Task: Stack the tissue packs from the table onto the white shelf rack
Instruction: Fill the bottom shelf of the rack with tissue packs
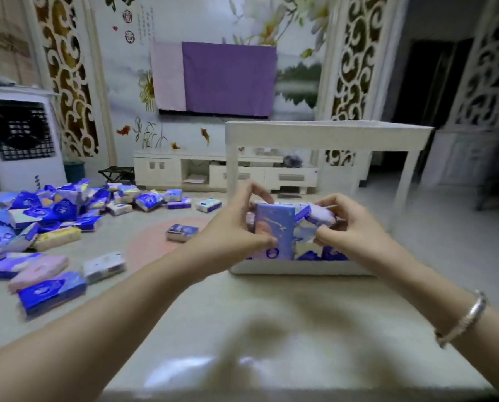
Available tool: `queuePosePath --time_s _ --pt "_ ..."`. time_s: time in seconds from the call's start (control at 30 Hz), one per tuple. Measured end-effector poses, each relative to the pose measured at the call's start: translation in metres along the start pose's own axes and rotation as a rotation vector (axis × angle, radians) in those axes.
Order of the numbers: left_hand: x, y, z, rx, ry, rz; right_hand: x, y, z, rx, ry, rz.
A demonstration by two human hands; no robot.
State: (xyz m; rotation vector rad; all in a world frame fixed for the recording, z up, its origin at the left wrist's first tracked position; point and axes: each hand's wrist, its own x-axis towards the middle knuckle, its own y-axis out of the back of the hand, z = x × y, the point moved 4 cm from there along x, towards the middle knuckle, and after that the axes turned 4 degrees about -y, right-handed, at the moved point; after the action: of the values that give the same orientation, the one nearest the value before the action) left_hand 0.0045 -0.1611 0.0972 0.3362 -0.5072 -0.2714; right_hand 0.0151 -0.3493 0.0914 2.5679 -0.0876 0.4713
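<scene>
Room: living room with a covered TV at top centre; pale table (242, 314) fills the lower frame.
Rack: white rack (300, 269) at centre, some packs already in its bottom tray.
Left hand (236, 227): I've got it pinching an upright pack (275, 227).
Right hand (352, 224): grasping a pale pack (320, 217), a bit blurry.
Loose packs (54, 216): piled at left.
Tip: I'd seat both snug against their neighbours before letting go.

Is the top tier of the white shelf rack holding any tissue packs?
No, the white shelf rack's top tier looks bare; the tissue packs sit in its bottom tray.
</scene>
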Motion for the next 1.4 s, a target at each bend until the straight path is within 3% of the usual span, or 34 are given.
queuePosePath --time_s 0.17,0.33,0.53,0.8,0.9,1.03,1.2,1.4 --pt "0.046 -0.074 -0.002 0.050 -0.040 -0.116 -0.003 0.072 0.049 -0.165 -0.143 0.152" --pt "0.085 -0.116 -0.018 0.218 -0.075 -0.154 0.008 0.086 0.080 -0.404 -0.183 0.110" --pt "0.110 -0.125 -0.034 0.488 -0.128 -0.107 0.018 0.068 0.094 -0.561 -0.045 0.095" --pt "0.109 -0.140 -0.043 0.914 -0.270 -0.182 0.022 0.060 0.102 -0.894 0.025 0.145" --pt "0.109 -0.139 -0.055 0.958 -0.161 -0.190 0.024 0.055 0.106 -0.926 0.022 0.123" --pt "0.106 -0.141 -0.071 1.078 -0.020 -0.358 0.031 0.048 0.110 -0.942 -0.021 0.111" --pt "0.109 -0.141 -0.070 1.106 0.011 -0.517 0.032 0.039 0.124 -0.951 -0.053 0.002" --pt "0.105 -0.139 -0.076 1.073 -0.049 -0.472 0.032 0.042 0.127 -0.678 -0.068 -0.058"
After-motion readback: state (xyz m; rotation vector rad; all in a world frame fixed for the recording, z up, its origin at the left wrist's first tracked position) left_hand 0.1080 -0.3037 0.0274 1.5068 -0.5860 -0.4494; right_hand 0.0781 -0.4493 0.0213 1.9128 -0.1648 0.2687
